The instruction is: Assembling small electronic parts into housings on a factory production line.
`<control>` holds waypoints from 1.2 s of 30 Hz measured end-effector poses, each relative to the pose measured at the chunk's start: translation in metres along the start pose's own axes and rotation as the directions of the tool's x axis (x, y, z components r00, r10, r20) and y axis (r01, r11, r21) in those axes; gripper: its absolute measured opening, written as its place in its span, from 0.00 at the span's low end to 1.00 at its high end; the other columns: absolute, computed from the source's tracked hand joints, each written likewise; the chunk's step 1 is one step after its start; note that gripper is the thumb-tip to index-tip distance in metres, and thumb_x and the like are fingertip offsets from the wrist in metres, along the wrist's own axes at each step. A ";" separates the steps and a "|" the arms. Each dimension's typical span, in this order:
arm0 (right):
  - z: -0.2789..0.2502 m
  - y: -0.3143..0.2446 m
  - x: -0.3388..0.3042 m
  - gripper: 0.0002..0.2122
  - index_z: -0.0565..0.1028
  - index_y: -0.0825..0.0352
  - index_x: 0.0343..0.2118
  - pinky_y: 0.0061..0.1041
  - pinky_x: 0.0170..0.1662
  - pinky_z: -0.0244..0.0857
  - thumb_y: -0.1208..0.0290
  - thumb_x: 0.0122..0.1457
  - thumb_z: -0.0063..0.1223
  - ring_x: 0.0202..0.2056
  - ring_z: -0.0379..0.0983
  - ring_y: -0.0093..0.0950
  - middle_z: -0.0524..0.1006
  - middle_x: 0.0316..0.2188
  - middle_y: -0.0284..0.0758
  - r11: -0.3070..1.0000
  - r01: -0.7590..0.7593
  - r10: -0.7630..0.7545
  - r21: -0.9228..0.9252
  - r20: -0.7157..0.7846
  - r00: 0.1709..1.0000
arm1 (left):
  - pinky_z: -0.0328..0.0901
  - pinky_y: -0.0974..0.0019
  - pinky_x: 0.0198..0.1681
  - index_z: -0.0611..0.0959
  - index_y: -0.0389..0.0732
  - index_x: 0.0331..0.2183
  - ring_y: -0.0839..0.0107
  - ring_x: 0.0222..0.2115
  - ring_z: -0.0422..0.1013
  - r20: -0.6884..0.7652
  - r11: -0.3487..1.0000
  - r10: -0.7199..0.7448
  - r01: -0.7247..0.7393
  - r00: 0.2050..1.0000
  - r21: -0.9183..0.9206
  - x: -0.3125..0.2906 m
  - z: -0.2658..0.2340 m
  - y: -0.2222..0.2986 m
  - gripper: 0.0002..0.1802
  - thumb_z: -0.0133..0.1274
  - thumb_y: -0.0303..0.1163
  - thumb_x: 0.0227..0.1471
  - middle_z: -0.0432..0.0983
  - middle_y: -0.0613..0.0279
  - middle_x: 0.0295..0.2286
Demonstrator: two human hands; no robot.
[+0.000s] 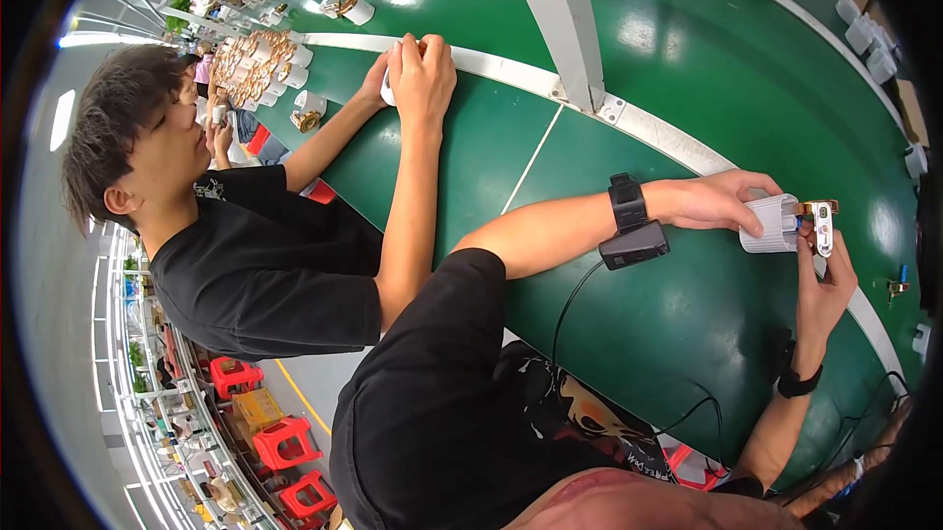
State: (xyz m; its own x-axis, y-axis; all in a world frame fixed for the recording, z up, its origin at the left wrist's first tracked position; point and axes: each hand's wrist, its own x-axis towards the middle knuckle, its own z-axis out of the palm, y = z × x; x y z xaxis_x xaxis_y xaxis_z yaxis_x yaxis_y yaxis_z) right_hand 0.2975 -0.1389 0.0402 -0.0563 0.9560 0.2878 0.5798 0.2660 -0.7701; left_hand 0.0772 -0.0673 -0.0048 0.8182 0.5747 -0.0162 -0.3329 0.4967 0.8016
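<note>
My left hand (715, 201) is closed round a white ribbed cylindrical housing (769, 225), its thumb and fingers on the side. Close to the open end of the housing, my right hand (827, 279) pinches a white and copper-coloured fitting (823, 226). A bit of blue shows between the two parts, perhaps a wire. Whether the fitting touches the housing I cannot tell. Both are held above the green table (648, 334). A black strap with a box-shaped device (635, 245) sits on my left wrist, and a black band (799, 373) is on my right wrist.
At my left, a co-worker's hands (417, 78) hold a small white thing. A pale metal post (555, 14) rises from the table's white divider rail. Many white and copper-coloured units (257, 68) crowd the far left. A small part (898, 284) lies at right; black cables (558, 324) hang nearby.
</note>
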 end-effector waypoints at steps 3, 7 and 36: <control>0.002 -0.001 0.002 0.08 0.77 0.73 0.39 0.22 0.47 0.63 0.82 0.55 0.55 0.42 0.71 0.24 0.76 0.40 0.35 0.997 0.070 -0.070 -0.010 0.032 0.997 | 0.66 0.63 0.52 0.68 0.36 0.54 0.69 0.46 0.71 0.007 0.999 0.018 -0.018 1.000 -0.029 0.000 0.001 0.001 0.33 0.56 0.16 0.45 0.72 0.53 0.46; 0.004 -0.005 -0.003 0.16 0.74 0.72 0.45 0.27 0.51 0.62 0.81 0.51 0.59 0.47 0.70 0.30 0.75 0.43 0.38 0.991 0.136 -0.135 -0.004 0.083 0.987 | 0.67 0.64 0.50 0.69 0.36 0.52 0.70 0.45 0.71 0.016 0.992 0.125 -0.125 0.992 0.034 -0.001 0.011 0.003 0.34 0.60 0.17 0.41 0.73 0.57 0.43; 0.023 -0.004 -0.007 0.26 0.71 0.67 0.46 0.22 0.42 0.61 0.85 0.39 0.64 0.32 0.62 0.24 0.75 0.39 0.33 0.986 0.164 -0.164 -0.011 0.021 0.986 | 0.66 0.62 0.51 0.72 0.40 0.49 0.70 0.48 0.68 0.009 0.967 0.084 -0.084 0.996 0.242 -0.005 0.010 -0.001 0.34 0.63 0.18 0.37 0.72 0.61 0.44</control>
State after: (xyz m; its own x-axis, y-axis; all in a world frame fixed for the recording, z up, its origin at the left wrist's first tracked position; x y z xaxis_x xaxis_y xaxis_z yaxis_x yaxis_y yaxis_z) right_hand 0.2766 -0.1440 0.0282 -0.1675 0.9020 0.3979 0.5716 0.4177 -0.7063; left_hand 0.0787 -0.0773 0.0002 0.7915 0.6086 0.0569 -0.2770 0.2741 0.9210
